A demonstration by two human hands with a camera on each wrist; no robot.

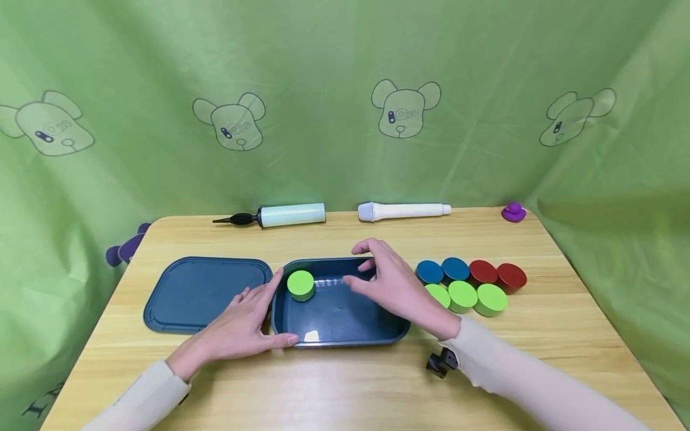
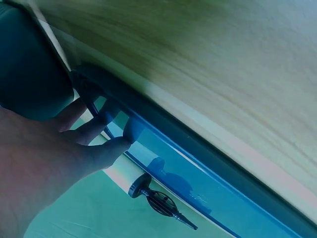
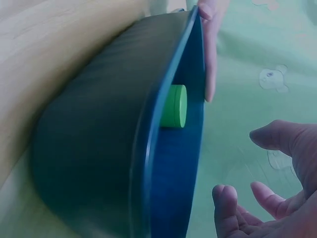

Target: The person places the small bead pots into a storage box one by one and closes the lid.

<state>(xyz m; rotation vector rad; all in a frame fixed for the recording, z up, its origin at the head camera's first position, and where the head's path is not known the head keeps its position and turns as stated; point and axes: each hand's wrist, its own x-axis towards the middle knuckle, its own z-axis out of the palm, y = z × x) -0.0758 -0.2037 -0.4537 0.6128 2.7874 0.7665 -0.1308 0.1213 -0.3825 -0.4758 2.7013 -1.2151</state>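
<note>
a green curtain point(image 1: 323, 161) printed with outlined animal heads hangs behind a pale wood-grain table point(image 1: 356, 389). in the middle of the table sits an open dark blue box point(image 1: 345, 323), upright, and just left of it lies a flat panel point(image 1: 199, 293) of the same colour. the left hand point(image 1: 242, 326) is unclenched, its spread fingers and thumb resting against the box's left end. the right hand point(image 1: 390, 281) is released too, fingers loosely bent and holding nothing, above the right part of the box. at the back lie a pump point(image 1: 291, 215) with a black nozzle and a white stick point(image 1: 409, 210). one green cylinder point(image 1: 300, 285) stands inside the box near its left end; right of the box cluster two blue cylinders point(image 1: 455, 270), two red cylinders point(image 1: 482, 273) and three green cylinders point(image 1: 462, 296). a small purple duck point(image 1: 514, 212) sits at the far right corner.
</note>
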